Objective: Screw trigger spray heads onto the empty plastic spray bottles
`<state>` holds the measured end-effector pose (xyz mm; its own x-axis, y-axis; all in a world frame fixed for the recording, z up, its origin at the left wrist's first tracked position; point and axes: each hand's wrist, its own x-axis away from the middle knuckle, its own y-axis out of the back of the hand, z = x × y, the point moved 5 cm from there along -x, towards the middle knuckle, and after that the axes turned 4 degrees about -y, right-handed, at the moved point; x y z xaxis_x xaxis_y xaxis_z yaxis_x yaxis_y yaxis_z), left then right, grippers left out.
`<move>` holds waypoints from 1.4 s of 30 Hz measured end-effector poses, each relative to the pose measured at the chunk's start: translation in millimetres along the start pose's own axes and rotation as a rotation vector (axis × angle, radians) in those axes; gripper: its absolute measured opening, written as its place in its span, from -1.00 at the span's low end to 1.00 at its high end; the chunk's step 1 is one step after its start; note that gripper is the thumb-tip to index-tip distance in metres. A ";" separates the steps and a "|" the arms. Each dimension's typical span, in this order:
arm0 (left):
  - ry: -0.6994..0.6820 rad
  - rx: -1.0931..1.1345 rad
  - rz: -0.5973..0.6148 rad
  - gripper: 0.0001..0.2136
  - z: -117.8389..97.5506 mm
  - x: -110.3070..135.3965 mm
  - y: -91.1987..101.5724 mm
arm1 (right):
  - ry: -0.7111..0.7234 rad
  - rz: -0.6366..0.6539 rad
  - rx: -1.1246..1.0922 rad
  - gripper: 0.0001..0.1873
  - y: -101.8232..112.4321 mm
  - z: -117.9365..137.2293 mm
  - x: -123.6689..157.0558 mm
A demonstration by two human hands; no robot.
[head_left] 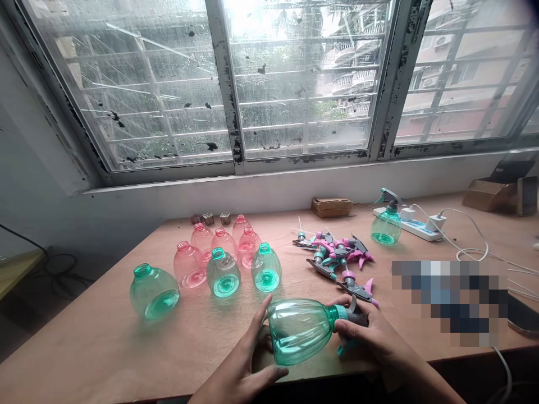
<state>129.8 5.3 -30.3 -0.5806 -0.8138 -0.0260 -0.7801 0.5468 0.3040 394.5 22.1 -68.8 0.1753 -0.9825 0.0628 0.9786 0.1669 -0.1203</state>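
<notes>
A clear green spray bottle (301, 331) lies sideways in the air over the table's front edge, its base to the left and its grey and teal spray head (353, 317) to the right. My left hand (248, 350) cups the base, index finger along the upper edge and thumb below. My right hand (373, 334) is closed around the neck and spray head, thumb near the teal collar. Just beyond it lies a pile of pink, teal and grey spray heads (337, 249). Headless green bottles (266, 269) and several pink bottles (189, 266) stand farther left.
A complete green spray bottle (386, 227) stands by a white power strip (416, 227) with cables. Behind are a small cardboard box (332, 207) and little dark cubes (225, 218). A blurred-out patch (455, 297) covers something at right. Windows line the wall.
</notes>
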 end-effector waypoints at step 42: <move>-0.001 -0.083 0.003 -0.04 5.0 0.4 2.5 | -0.001 0.005 -0.002 -0.48 1.5 -3.4 -0.5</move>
<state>126.5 7.3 -34.4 -0.5834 -0.8117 -0.0262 -0.7562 0.5311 0.3822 395.5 22.5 -72.4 0.1798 -0.9817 0.0630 0.9776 0.1712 -0.1228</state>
